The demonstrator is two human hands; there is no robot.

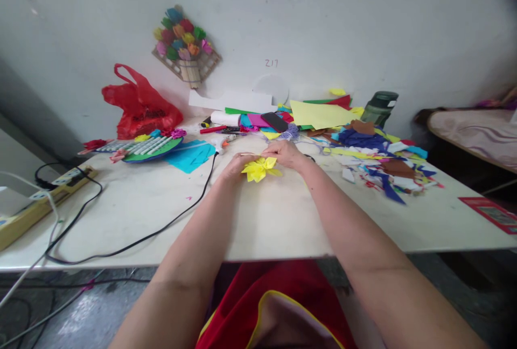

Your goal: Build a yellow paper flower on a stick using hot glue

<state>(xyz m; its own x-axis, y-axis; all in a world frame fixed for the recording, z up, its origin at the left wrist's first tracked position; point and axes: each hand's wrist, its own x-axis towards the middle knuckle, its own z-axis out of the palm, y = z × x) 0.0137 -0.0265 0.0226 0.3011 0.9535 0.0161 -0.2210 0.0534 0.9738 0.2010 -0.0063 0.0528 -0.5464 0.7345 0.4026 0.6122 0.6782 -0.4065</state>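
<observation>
A yellow folded paper flower (pixel 259 168) lies on the white table (pixel 274 214), held between both hands. My left hand (pixel 237 163) grips its left side with fingers curled in. On its right upper side, my right hand (pixel 285 153) pinches the paper with bent fingers. Both forearms reach forward over the table's near edge.
A heap of coloured paper scraps (pixel 375 158) covers the right back of the table, with a dark bottle (pixel 378 107) behind it. A black cable (pixel 161 225) crosses the left half. A red plastic bag (pixel 139 105), a power strip (pixel 48 190) and a paper craft fan (pixel 151 147) sit at left.
</observation>
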